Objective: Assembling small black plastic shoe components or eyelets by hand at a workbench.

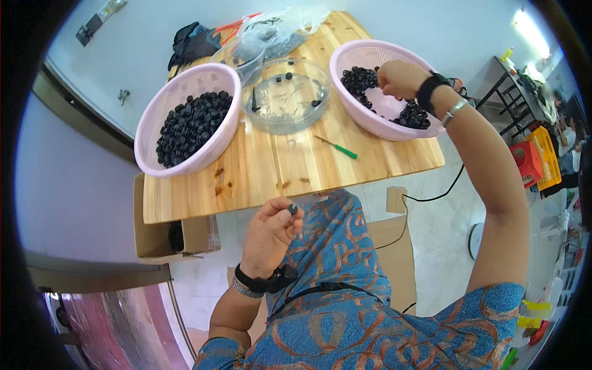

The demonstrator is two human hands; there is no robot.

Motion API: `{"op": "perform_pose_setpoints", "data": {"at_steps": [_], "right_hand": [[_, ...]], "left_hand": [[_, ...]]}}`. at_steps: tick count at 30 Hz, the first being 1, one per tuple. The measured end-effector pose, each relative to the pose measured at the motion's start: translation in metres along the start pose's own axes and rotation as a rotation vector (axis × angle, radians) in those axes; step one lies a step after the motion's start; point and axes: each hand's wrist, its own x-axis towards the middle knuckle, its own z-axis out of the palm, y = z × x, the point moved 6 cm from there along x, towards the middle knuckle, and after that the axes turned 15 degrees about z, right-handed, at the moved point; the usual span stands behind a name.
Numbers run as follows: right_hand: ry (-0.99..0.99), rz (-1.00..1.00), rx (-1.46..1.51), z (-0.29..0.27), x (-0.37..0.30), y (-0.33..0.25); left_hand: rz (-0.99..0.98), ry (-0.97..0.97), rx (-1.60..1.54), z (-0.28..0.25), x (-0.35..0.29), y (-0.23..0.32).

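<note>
Between the thumb and fingers of my left hand (274, 229) is a small round black cap-like piece (293, 209), held in front of the table's near edge. My right hand (402, 79) reaches over the pink basket (349, 54) at the right, fingers bent in above small black ring-like parts (412, 116). Whether it grips one of them is hidden. At the left, another pink basket (147, 139) is heaped with black round pieces (192, 131). A clear round tray (285, 103) with a few black pieces sits between the baskets.
A green-handled pick tool (345, 152) lies on the wooden table (271, 166). Behind the tray are a clear bowl (231, 55), plastic bags (280, 31) and a black bag (194, 43). A cardboard box (151, 231) stands under the table's left side. A black cable (438, 196) hangs at the right.
</note>
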Motion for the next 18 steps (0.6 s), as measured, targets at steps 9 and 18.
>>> {"op": "perform_pose_setpoints", "data": {"at_steps": [9, 18], "right_hand": [[-0.142, 0.110, -0.128, 0.028, 0.037, -0.023], [0.073, 0.042, -0.067, 0.012, 0.030, -0.018]], "left_hand": [[-0.013, 0.023, 0.056, -0.011, -0.003, 0.004], [0.011, 0.051, 0.100, 0.002, 0.001, 0.008]]}}
